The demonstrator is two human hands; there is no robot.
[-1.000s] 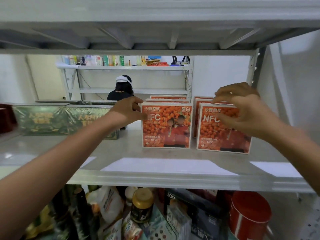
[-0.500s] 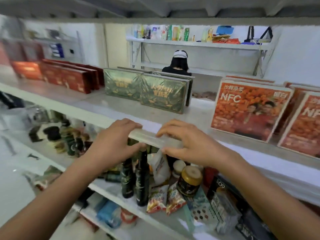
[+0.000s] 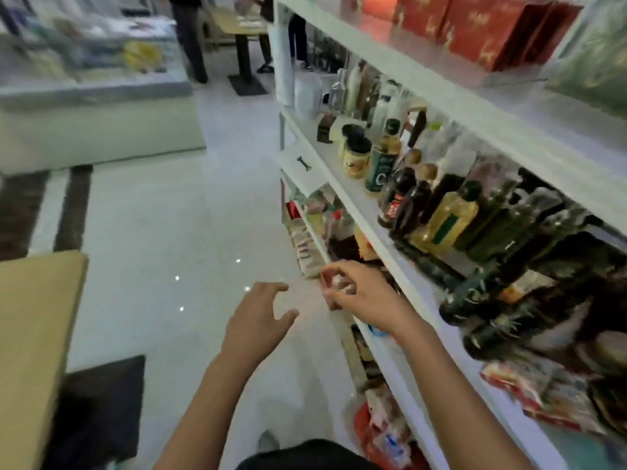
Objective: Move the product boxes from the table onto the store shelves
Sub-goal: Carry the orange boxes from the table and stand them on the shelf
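Note:
Both my hands hang empty in front of me over the floor, beside the white store shelves (image 3: pixel 454 96). My left hand (image 3: pixel 261 317) has its fingers spread and relaxed. My right hand (image 3: pixel 353 290) has loosely curled fingers and holds nothing I can make out. Red product boxes (image 3: pixel 475 25) and a green box (image 3: pixel 597 66) stand on the upper shelf at the top right. A corner of the wooden table (image 3: pixel 30 340) shows at the lower left; no boxes are visible on that part.
Bottles and jars (image 3: pixel 424 198) crowd the middle shelf, snack packets (image 3: pixel 543 385) the lower ones. A display counter (image 3: pixel 95 96) stands at the far left. Two people's legs (image 3: pixel 193 42) and a small table are at the back. White tiled floor (image 3: pixel 176 212) lies between.
My view has swung left and down, away from the orange boxes on the shelf. Both hands have come off the shelf edge and dropped low, empty.

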